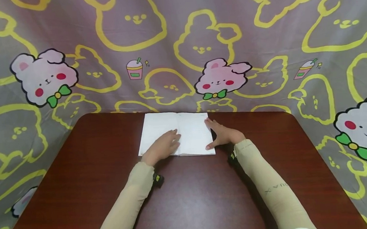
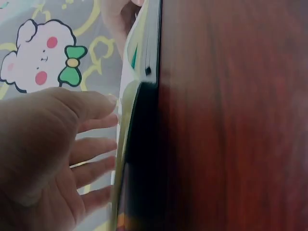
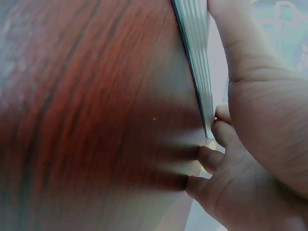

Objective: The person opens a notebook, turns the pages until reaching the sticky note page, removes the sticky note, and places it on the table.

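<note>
The open notebook [image 1: 192, 131] lies on the bench's [image 1: 183, 197] far side, longer left to right, left hand [image 1: 162, 145] loosely spread near its spine, right hand [image 1: 224, 134] wide at its right edge, grip seemingly absent.

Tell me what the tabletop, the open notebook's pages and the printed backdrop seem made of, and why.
Tabletop: wood or wood-look laminate, glossy; dark streaked grain and a pale reflection.
Notebook pages: white paper, apparently matte; thin stacked edges.
Printed backdrop: probably fabric, perhaps plastic sheeting; soft folds and faint creases.
</note>
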A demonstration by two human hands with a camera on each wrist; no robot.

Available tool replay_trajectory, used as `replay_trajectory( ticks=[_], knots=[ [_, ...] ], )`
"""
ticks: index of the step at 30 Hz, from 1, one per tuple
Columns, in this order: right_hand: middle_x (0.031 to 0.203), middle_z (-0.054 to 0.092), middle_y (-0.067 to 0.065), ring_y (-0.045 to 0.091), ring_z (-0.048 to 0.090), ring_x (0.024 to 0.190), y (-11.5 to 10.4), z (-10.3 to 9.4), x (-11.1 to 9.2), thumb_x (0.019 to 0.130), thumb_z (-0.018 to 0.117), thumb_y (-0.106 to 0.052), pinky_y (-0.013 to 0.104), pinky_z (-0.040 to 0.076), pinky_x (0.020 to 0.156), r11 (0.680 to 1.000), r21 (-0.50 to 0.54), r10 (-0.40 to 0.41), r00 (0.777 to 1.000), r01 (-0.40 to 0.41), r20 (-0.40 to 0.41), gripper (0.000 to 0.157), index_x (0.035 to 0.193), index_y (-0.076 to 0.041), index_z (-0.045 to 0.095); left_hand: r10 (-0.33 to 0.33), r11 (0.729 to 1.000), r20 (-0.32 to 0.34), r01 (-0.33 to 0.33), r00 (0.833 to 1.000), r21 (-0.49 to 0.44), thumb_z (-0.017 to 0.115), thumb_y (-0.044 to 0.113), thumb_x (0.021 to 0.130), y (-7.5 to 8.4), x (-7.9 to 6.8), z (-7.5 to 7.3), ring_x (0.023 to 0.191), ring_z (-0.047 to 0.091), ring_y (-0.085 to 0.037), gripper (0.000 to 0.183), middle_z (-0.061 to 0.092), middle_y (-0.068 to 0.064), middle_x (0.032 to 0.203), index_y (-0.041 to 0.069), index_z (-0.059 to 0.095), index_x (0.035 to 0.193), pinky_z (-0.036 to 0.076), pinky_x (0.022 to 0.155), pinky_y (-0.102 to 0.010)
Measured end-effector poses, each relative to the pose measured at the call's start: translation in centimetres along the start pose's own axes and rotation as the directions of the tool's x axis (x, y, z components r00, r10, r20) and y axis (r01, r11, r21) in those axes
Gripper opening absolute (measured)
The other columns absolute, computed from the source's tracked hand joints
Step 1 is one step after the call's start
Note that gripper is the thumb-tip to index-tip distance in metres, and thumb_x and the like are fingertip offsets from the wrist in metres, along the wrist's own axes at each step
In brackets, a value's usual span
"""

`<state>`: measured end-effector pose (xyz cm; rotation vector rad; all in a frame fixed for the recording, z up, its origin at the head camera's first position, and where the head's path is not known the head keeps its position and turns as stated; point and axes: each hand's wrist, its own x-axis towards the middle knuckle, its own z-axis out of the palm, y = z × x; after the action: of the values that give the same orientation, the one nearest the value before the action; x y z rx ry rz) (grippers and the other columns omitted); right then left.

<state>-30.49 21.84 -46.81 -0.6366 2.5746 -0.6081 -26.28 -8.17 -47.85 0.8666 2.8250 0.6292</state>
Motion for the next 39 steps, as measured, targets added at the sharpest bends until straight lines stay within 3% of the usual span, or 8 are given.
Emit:
replay_trajectory(
  ticks=[5, 10, 17, 26, 39],
  knots=[
    [0.172, -0.002, 0.014, 0.04, -0.003, 0.157, 0.0, -0.1, 0.1, 0.075, 0.088, -0.049, 0.059, 0.012, 0.125, 1.0, -0.007, 0.005, 1.0, -0.005, 0.0, 0.13, 0.164, -0.006, 0.004, 0.072, 0.997, -0.038, -0.072, 0.997, 0.0, 0.062, 0.025, 0.103, 0.9, -0.1, 0.2, 0.147, 0.04, -0.034, 0.043, 0.044, -0.02, 0.157, -0.001, 0.061, 0.137, 0.031, 0.122, -0.044],
    [0.172, -0.003, 0.015, 0.042, -0.003, 0.157, 0.1, -0.1, 0.0, 0.075, 0.088, -0.049, 0.06, 0.013, 0.125, 1.0, -0.015, 0.004, 1.0, -0.004, 0.0, 0.13, 0.164, -0.005, 0.004, 0.152, 0.987, -0.065, -0.149, 0.986, 0.058, 0.076, 0.031, 0.092, 1.8, 0.0, 0.5, 0.142, 0.047, -0.033, 0.048, 0.051, -0.02, 0.151, 0.001, 0.068, 0.129, 0.035, 0.12, -0.043],
    [0.172, -0.003, 0.015, 0.041, -0.003, 0.157, 0.3, 0.1, 0.2, 0.076, 0.087, -0.05, 0.06, 0.013, 0.125, 1.0, -0.019, 0.009, 1.0, -0.009, 0.008, 0.129, 0.164, -0.006, 0.003, 0.218, 0.97, -0.095, -0.206, 0.971, 0.128, 0.085, 0.031, 0.083, 2.4, -0.1, 0.8, 0.137, 0.053, -0.033, 0.048, 0.056, -0.02, 0.146, 0.003, 0.073, 0.12, 0.039, 0.117, -0.043],
    [0.172, -0.004, 0.012, 0.038, -0.005, 0.157, 0.5, 0.3, 0.3, 0.075, 0.087, -0.052, 0.061, 0.011, 0.124, 0.999, -0.018, 0.03, 0.999, -0.03, 0.009, 0.13, 0.165, -0.009, 0.002, 0.234, 0.967, -0.128, -0.217, 0.964, 0.136, 0.086, 0.031, 0.082, 2.2, -0.4, 0.7, 0.135, 0.054, -0.032, 0.046, 0.058, -0.018, 0.145, 0.004, 0.073, 0.118, 0.04, 0.116, -0.042],
    [0.172, -0.004, 0.014, 0.04, -0.005, 0.157, 0.1, 0.2, 0.0, 0.076, 0.086, -0.051, 0.065, 0.01, 0.123, 1.0, 0.003, 0.022, 1.0, -0.022, 0.007, 0.129, 0.164, -0.008, 0.002, 0.164, 0.985, -0.115, -0.155, 0.98, 0.081, 0.082, 0.032, 0.087, 1.9, -0.6, 0.2, 0.139, 0.05, -0.032, 0.046, 0.055, -0.017, 0.148, 0.003, 0.072, 0.121, 0.037, 0.119, -0.042]
  ],
)
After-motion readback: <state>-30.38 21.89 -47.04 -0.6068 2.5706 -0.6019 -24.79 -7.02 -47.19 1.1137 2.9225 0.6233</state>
